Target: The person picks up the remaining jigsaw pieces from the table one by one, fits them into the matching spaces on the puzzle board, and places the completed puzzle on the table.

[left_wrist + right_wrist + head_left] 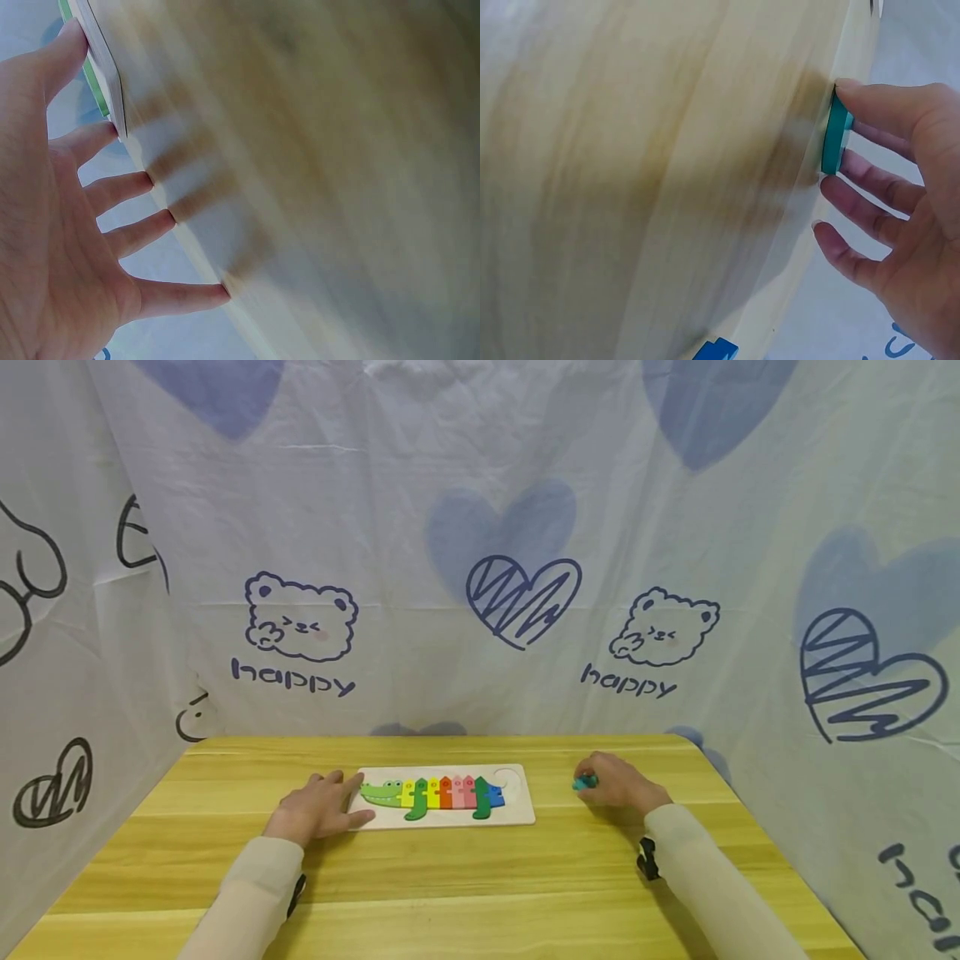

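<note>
A pale wooden puzzle board (450, 821) lies on the table, filled with a row of coloured crocodile pieces (446, 793), from a green head on the left to a blue piece (494, 794). At its right end a curled outline shows bare wood. My left hand (318, 806) touches the board's left end with thumb and index finger, the others spread with tips on the table. To the right of the board, my right hand (618, 782) pinches a teal puzzle piece (832, 139) between thumb and fingers, close over the tabletop.
The wood-grain table (450, 893) is surrounded by a white cloth (420, 552) printed with hearts and bears. Another blue piece (716, 350) appears at the bottom edge of the right wrist view, on the little-finger side of my hand. Dark straps circle both wrists.
</note>
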Demonstrator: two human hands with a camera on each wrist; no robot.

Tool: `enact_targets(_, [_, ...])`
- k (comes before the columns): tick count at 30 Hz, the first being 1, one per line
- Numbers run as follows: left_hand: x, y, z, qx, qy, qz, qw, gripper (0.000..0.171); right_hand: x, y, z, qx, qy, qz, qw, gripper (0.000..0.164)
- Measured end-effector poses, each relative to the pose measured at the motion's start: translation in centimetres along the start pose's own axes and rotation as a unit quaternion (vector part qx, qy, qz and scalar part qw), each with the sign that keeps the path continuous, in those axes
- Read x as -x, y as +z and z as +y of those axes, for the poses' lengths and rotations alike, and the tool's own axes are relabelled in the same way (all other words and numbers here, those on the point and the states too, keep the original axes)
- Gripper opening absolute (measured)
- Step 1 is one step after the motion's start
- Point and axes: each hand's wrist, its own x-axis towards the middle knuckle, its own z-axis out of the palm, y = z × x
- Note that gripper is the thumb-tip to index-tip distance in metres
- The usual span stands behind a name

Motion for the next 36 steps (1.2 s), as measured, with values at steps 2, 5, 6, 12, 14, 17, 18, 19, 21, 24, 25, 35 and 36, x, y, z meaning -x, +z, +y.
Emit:
enact_targets(2, [0.0,0.0,0.0,0.0,0.0,0.0,1.0,0.086,0.0,0.0,0.0,0.007,-0.009,0.0,1.0,0.018])
enact_targets(5, [0.0,0.0,0.0,0.0,0.001,0.001,1.0,0.086,0.1,0.0,-0.2,0.015,-0.013,0.007,1.0,0.02])
enact_targets(6, [0.0,0.0,0.0,0.0,0.002,0.001,1.0,0.086,0.1,0.0,-0.2,0.019,-0.011,0.01,1.0,0.021])
enact_targets(12, [0.1,-0.2,0.1,-0.001,0.005,0.004,1.0,0.086,-0.5,-0.3,-1.3,0.039,-0.014,0.025,0.999,0.025])
enact_targets(14, [0.1,-0.2,0.1,-0.001,0.004,0.004,1.0,0.086,-0.7,-0.5,-1.8,0.044,-0.02,0.028,0.998,0.026])
enact_targets(17, [0.1,-0.2,0.1,-0.001,0.004,0.003,1.0,0.086,-1.0,-0.8,-2.5,0.052,-0.032,0.028,0.998,0.028])
enact_targets(18, [0.1,-0.2,0.1,0.0,0.004,0.003,1.0,0.086,-1.1,-0.9,-2.7,0.053,-0.036,0.028,0.998,0.029])
enact_targets(19, [0.1,-0.1,0.1,0.0,0.003,0.003,1.0,0.086,-1.2,-1.0,-2.9,0.056,-0.043,0.03,0.997,0.029])
enact_targets(21, [0.1,-0.1,0.1,0.001,0.002,0.002,1.0,0.086,-1.3,-1.0,-3.3,0.06,-0.05,0.029,0.996,0.03])
enact_targets(24, [0.0,0.0,0.0,0.002,0.001,0.001,1.0,0.086,-1.5,-1.1,-4.0,0.065,-0.057,0.029,0.996,0.031])
enact_targets(25, [0.0,0.0,0.0,0.002,0.001,0.0,1.0,0.086,-1.6,-1.1,-4.2,0.067,-0.06,0.03,0.996,0.03])
enact_targets(35, [-0.1,0.1,0.0,0.001,0.002,0.002,1.0,0.086,-2.3,-1.2,-6.1,0.071,-0.081,0.029,0.994,0.03])
enact_targets(36, [-0.1,0.1,-0.1,0.001,0.002,0.002,1.0,0.086,-2.3,-1.2,-6.3,0.073,-0.085,0.028,0.993,0.03])
